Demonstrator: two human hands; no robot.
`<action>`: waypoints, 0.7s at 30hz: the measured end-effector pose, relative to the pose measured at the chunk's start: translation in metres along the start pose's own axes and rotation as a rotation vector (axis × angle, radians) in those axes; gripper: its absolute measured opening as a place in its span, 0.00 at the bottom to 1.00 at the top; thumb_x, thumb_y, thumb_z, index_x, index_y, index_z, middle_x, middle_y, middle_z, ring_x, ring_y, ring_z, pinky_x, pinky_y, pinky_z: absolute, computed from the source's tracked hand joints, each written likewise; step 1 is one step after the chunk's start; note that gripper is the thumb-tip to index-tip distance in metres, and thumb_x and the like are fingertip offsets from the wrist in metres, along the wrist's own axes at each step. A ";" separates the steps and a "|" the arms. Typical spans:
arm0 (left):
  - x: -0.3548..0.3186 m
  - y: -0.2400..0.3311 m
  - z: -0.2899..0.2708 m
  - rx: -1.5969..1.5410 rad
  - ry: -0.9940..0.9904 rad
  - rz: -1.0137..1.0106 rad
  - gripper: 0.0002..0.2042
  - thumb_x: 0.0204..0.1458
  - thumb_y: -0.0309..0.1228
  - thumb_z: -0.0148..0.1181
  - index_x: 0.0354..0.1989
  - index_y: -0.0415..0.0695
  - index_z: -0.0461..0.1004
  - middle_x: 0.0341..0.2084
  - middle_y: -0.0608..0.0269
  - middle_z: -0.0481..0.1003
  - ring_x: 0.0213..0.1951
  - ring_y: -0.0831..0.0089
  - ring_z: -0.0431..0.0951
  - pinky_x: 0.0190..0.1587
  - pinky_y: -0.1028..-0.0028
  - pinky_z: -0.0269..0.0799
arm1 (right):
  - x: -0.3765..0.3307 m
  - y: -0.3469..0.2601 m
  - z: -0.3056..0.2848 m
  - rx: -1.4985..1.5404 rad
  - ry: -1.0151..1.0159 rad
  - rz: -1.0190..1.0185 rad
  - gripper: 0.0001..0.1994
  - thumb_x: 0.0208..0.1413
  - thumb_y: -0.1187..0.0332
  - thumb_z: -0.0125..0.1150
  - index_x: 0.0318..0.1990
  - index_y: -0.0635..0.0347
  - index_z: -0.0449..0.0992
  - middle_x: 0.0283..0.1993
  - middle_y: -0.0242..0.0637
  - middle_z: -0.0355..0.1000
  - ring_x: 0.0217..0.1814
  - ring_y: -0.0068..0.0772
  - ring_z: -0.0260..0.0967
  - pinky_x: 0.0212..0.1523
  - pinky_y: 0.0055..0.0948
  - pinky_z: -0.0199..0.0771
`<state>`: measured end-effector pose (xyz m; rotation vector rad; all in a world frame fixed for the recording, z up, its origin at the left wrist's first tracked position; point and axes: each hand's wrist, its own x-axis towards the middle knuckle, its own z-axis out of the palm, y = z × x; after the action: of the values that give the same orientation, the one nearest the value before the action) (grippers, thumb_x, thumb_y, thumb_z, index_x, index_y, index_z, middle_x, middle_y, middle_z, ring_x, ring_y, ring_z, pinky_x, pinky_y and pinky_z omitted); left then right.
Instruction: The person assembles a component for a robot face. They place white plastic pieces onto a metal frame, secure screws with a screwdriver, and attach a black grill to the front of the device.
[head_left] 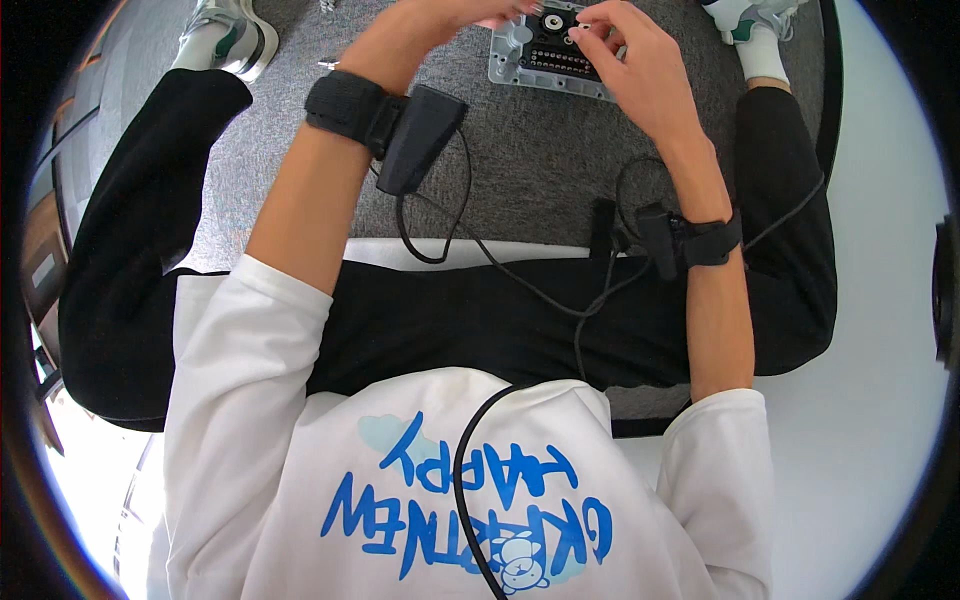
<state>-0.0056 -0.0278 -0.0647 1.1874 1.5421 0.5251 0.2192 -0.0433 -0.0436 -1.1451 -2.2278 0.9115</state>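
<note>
While both hands, left hand (470, 12) and right hand (625, 55), pinch at the open grey device (545, 55) on the carpet (540, 170) between the feet, whatever tiny part they grip is hidden, so progress looks midway.

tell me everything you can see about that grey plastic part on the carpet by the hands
The grey plastic part is a light grey, roughly rectangular housing lying flat on the grey carpet, its top cut off by the picture's edge. It holds a dark insert with rows of small dots and a round black-and-silver piece. The left hand and right hand rest their fingertips on it.
</note>
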 end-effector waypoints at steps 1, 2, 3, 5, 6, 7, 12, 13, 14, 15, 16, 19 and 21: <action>-0.009 0.013 0.010 -0.086 -0.086 -0.012 0.17 0.58 0.40 0.56 0.33 0.35 0.78 0.26 0.58 0.77 0.29 0.69 0.78 0.32 0.71 0.75 | 0.001 -0.004 0.000 0.052 0.001 0.035 0.07 0.58 0.73 0.66 0.40 0.67 0.76 0.35 0.43 0.73 0.33 0.37 0.75 0.35 0.32 0.74; -0.011 0.018 0.017 -0.174 -0.179 -0.020 0.15 0.59 0.39 0.56 0.34 0.37 0.78 0.27 0.62 0.76 0.28 0.73 0.77 0.32 0.75 0.74 | 0.000 -0.004 -0.001 0.098 0.005 0.075 0.07 0.59 0.73 0.66 0.40 0.67 0.76 0.35 0.42 0.73 0.33 0.37 0.75 0.35 0.32 0.74; -0.012 0.020 0.019 -0.176 -0.184 -0.017 0.15 0.59 0.39 0.56 0.34 0.37 0.78 0.27 0.62 0.76 0.28 0.73 0.77 0.32 0.75 0.74 | -0.002 0.000 -0.002 0.094 0.006 0.078 0.07 0.59 0.73 0.66 0.40 0.67 0.76 0.35 0.42 0.73 0.33 0.37 0.75 0.35 0.32 0.74; -0.014 0.015 0.018 -0.320 -0.195 -0.057 0.11 0.58 0.35 0.58 0.36 0.38 0.77 0.31 0.60 0.77 0.30 0.72 0.79 0.33 0.75 0.77 | 0.000 0.004 0.000 0.132 0.049 -0.032 0.07 0.59 0.74 0.66 0.41 0.67 0.76 0.35 0.42 0.74 0.33 0.35 0.74 0.35 0.30 0.74; -0.015 0.012 0.015 -0.317 -0.194 -0.057 0.11 0.58 0.35 0.58 0.36 0.38 0.77 0.31 0.60 0.77 0.30 0.72 0.79 0.33 0.75 0.77 | 0.000 0.006 -0.002 0.134 0.050 -0.033 0.07 0.59 0.74 0.66 0.41 0.67 0.76 0.35 0.42 0.74 0.33 0.35 0.74 0.35 0.30 0.74; -0.015 0.007 0.010 -0.448 -0.227 -0.081 0.10 0.57 0.34 0.58 0.36 0.38 0.76 0.31 0.59 0.78 0.31 0.70 0.80 0.35 0.74 0.79 | 0.001 -0.002 -0.005 0.169 0.015 -0.016 0.06 0.59 0.74 0.66 0.41 0.67 0.76 0.35 0.42 0.74 0.32 0.34 0.74 0.35 0.30 0.74; -0.011 -0.005 0.002 -0.620 -0.342 -0.070 0.08 0.58 0.29 0.57 0.39 0.36 0.76 0.37 0.54 0.81 0.35 0.66 0.83 0.43 0.70 0.82 | 0.002 -0.002 -0.005 0.165 -0.048 0.018 0.06 0.60 0.74 0.65 0.39 0.68 0.77 0.34 0.42 0.76 0.32 0.32 0.75 0.35 0.29 0.74; -0.012 -0.004 0.003 -0.620 -0.342 -0.070 0.08 0.58 0.29 0.57 0.39 0.36 0.76 0.37 0.54 0.81 0.35 0.66 0.83 0.43 0.70 0.82 | 0.001 0.000 -0.005 0.180 -0.033 0.012 0.06 0.60 0.74 0.65 0.39 0.68 0.77 0.33 0.42 0.76 0.32 0.32 0.75 0.35 0.28 0.74; -0.012 -0.003 0.003 -0.566 -0.367 -0.101 0.09 0.59 0.29 0.57 0.41 0.36 0.76 0.38 0.54 0.81 0.36 0.67 0.83 0.43 0.71 0.82 | 0.000 0.002 -0.005 0.195 -0.019 0.006 0.06 0.61 0.73 0.64 0.38 0.68 0.77 0.33 0.41 0.76 0.32 0.31 0.75 0.35 0.28 0.74; -0.013 -0.002 0.004 -0.512 -0.391 -0.133 0.09 0.60 0.29 0.58 0.42 0.36 0.77 0.38 0.54 0.81 0.37 0.67 0.83 0.44 0.71 0.81 | 0.000 0.003 -0.005 0.195 -0.020 0.005 0.06 0.61 0.73 0.64 0.38 0.68 0.77 0.33 0.41 0.76 0.32 0.31 0.75 0.35 0.28 0.74; -0.014 -0.002 0.004 -0.512 -0.388 -0.134 0.09 0.60 0.29 0.58 0.42 0.36 0.77 0.38 0.54 0.81 0.37 0.67 0.83 0.44 0.71 0.81 | 0.000 0.003 -0.005 0.196 -0.001 0.019 0.06 0.61 0.73 0.64 0.38 0.68 0.77 0.32 0.42 0.76 0.32 0.31 0.75 0.35 0.28 0.74; -0.016 -0.003 0.003 -0.550 -0.398 -0.137 0.09 0.62 0.29 0.59 0.45 0.37 0.77 0.39 0.56 0.81 0.38 0.69 0.82 0.44 0.73 0.81 | 0.002 -0.003 -0.005 0.213 0.003 0.055 0.06 0.61 0.73 0.64 0.38 0.68 0.77 0.31 0.42 0.76 0.31 0.31 0.75 0.35 0.28 0.74; -0.017 -0.003 0.002 -0.502 -0.355 -0.145 0.09 0.63 0.30 0.59 0.46 0.38 0.77 0.39 0.58 0.81 0.39 0.71 0.82 0.44 0.74 0.81 | 0.002 -0.003 -0.004 0.227 -0.011 0.080 0.05 0.60 0.73 0.64 0.38 0.68 0.78 0.31 0.42 0.76 0.31 0.31 0.75 0.34 0.28 0.74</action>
<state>-0.0062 -0.0442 -0.0602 0.7273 1.0954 0.5316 0.2191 -0.0421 -0.0388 -1.1312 -2.0367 1.1716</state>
